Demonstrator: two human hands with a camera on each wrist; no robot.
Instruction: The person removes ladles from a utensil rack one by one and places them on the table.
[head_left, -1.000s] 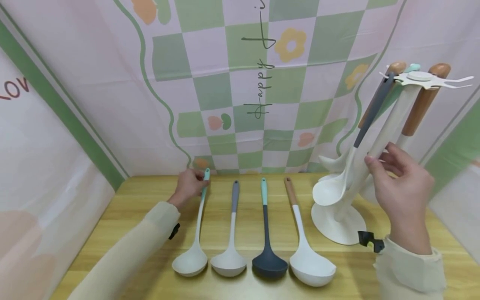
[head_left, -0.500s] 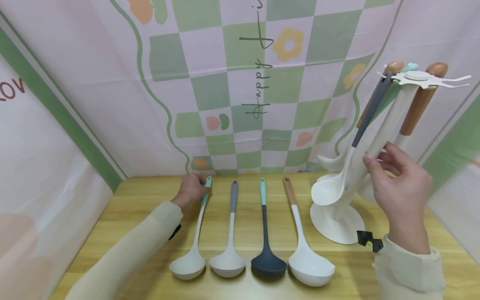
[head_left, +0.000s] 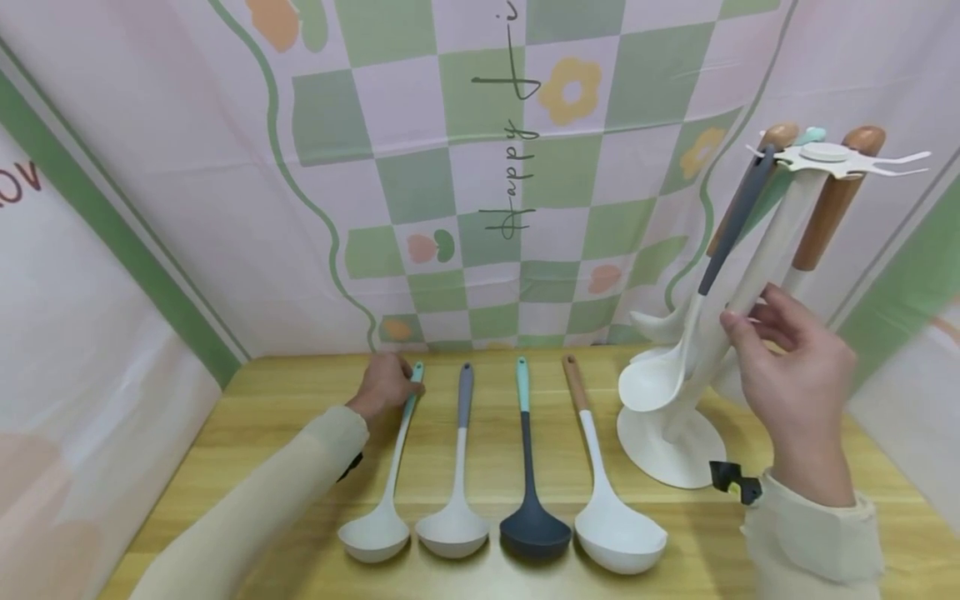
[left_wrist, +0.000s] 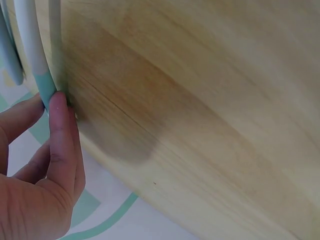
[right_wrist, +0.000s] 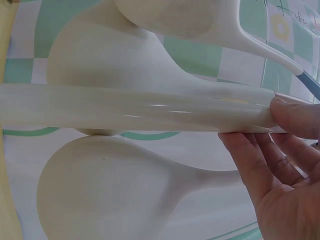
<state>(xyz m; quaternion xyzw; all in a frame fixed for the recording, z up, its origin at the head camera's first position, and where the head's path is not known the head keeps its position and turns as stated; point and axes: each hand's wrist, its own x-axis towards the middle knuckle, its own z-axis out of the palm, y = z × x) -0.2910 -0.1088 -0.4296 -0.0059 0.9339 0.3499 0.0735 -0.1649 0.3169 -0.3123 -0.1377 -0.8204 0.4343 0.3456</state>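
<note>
My left hand pinches the mint handle of a white ladle, the leftmost in a row on the wooden table. In the left wrist view, thumb and fingers close on the mint handle. My right hand grips the white post of a utensil stand. From the stand's top rack hang several utensils, one a white ladle with a grey handle. The right wrist view shows the thumb and fingers around the post, with white utensil heads on either side.
Beside the held ladle lie a white ladle with a grey handle, a dark ladle with a mint handle and a white ladle with a brown handle. The stand's round base rests on the table. A patterned cloth hangs behind.
My left hand has lowered the mint-handled ladle's upper end toward the table and slightly nearer. My right hand keeps its hold on the post. The view has shifted slightly.
</note>
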